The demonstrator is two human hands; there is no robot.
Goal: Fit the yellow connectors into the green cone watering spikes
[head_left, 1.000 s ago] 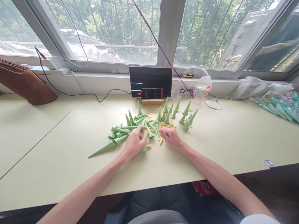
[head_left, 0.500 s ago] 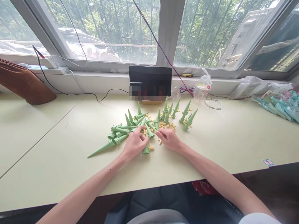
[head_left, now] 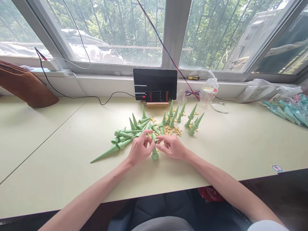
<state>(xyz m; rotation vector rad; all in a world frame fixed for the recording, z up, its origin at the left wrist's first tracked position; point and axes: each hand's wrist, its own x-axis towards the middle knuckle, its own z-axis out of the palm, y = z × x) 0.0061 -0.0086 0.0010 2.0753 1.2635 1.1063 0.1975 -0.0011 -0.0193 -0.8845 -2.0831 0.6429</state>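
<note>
My left hand (head_left: pixel 141 147) curls its thumb and forefinger at the upper part of a green plastic watering spike (head_left: pixel 155 156), which stands upright on its wide collar. From the other side, my right hand (head_left: pixel 173 147) meets it with thumb and fingers bent in a pinch; whatever lies between those fingertips is hidden. Close behind the hands, small yellow valve pieces (head_left: pixel 177 131) lie scattered. Left of them, more green spikes (head_left: pixel 124 133) form a loose heap.
Several green spikes (head_left: pixel 192 116) with yellow valves stand at the right. Behind are a phone (head_left: pixel 157 96) and a dark tablet (head_left: pixel 155 78). A bagged cup (head_left: pixel 209 91) and turquoise packets (head_left: pixel 285 110) sit farther right; a brown bag (head_left: pixel 26 85) lies left.
My right hand has come left and nearer to me, meeting my left hand at the upright spike. That spike now stands slightly farther right, its yellow valve mostly out of sight.
</note>
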